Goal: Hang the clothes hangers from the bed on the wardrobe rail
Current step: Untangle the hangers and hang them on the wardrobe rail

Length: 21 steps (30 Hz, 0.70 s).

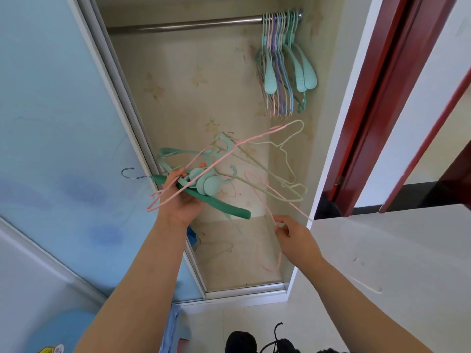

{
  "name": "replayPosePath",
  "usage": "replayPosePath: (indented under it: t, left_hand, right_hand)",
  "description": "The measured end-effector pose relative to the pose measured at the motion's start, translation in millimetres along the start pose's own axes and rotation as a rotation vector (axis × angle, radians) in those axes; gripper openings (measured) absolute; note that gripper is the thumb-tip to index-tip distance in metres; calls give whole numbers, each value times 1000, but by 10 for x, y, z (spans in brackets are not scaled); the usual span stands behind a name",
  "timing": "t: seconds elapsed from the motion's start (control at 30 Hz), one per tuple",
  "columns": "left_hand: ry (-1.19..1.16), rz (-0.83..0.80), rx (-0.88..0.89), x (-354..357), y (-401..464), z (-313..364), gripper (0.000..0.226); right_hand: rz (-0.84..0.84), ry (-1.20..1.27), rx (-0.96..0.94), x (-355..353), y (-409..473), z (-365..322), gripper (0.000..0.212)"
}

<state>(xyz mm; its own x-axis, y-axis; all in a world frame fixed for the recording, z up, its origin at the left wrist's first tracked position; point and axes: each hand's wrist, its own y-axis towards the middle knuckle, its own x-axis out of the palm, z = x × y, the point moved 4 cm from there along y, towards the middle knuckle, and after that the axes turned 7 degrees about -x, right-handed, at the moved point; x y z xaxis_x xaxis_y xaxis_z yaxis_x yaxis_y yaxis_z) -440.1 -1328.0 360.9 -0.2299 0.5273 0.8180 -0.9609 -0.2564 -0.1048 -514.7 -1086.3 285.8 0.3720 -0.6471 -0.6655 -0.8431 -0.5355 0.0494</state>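
Head: hung hangers (283, 62) crowd rail (183, 25) R end.

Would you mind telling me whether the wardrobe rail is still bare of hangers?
No, a bunch of hangers already hangs at the right end of the wardrobe rail.

Tangled pastel hangers (204, 179) held below hangers on rail (283, 59).

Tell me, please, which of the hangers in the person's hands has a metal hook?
The dark green padded hanger gripped in the left hand: its silver hook sticks out leftward, while the others in the bundle are coated or plastic throughout.
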Motion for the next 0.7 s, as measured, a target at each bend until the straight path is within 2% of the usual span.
replayPosePath:
  t: [0.07,0.13,0.2,0.27,0.3,0.37,0.43,0.5,0.57,0.63,0.7]
  left_hand:
    - [8,1,6,-6,30,-34,51]
    - [-7,17,10,-12,38,-60,48]
    - [-31,26,-4,-58,76,-89,37]
    - [-25,25,-25,-95,114,-113,20]
    - [-15,23,-27,-115,127,-117,22]
    - [-2,25,-30,-158,149,-116,39]
    - [7,30,-38,-176,170,-128,50]
    - [28,37,-34,-178,192,-139,37]
    - [41,71,-39,-189,228,-137,31]
    - [55,86,-61,-231,289,-128,46]
    - [85,121,-83,-272,339,-124,42]
  right_hand:
    - [-17,147,59,-23,42,93,24]
    - [-100,436,186,-5,62,194,16]
    - [-160,830,332,26,53,310,11]
    - [-188,1068,453,26,17,486,11]
    - [-210,1148,503,25,-12,573,12]
    - [-238,1259,608,30,-68,748,10]
    - [-230,1319,725,55,-114,926,41]
    - [-210,1395,833,116,-157,1096,74]
    - [-204,1422,922,182,-232,1182,93]
    - [-206,1435,980,202,-257,1203,95]
    - [-169,1459,1002,100,-164,1184,82]
